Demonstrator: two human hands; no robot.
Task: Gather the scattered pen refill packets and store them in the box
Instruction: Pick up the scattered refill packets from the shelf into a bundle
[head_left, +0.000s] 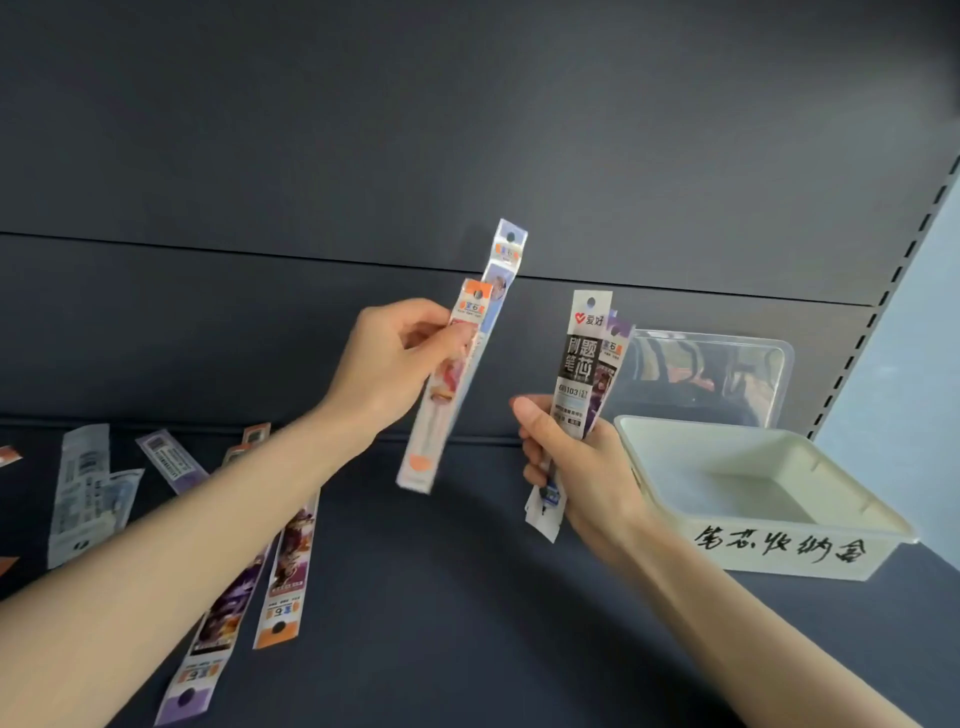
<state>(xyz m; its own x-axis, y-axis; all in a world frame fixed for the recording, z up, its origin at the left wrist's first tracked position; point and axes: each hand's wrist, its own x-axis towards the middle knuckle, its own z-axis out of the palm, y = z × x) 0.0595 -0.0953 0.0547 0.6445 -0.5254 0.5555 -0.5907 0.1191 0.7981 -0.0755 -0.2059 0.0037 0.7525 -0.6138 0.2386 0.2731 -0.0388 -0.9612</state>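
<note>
Underneath everything, a dark shelf (441, 597), backed by a dark panel. At the right end, the white box (779, 551), open-topped, handwritten characters on its near wall, no packet visible inside so far as the interior shows. Leaning just behind the box, a clear lid (727, 374), off and out of the way. Just left of the box and raised above the shelf, the right hand (576, 467), fingers curled round a small upright bundle: a black-and-white packet (579, 364) in front, a purple packet (610, 374) tucked behind, possibly more hidden between them. Further left of the box, at much the same height, the left hand (384, 364), pinching two more between thumb and fingers: an orange-topped packet (452, 374) overlapping a longer lilac packet (501, 275). Well left of the box, flat on the shelf and yet to be gathered: a long purple packet (218, 623) and an orange-ended packet (288, 577) side by side under the left forearm, then a barcode packet (171, 462), pale packets (78, 493), and orange scraps (8, 454) cut off at the frame edge. Judged short of halfway: at least four packets in hand, none stored, several on the shelf. Left to do: both handfuls over to the box and in, then back left of the box for the rest.
</note>
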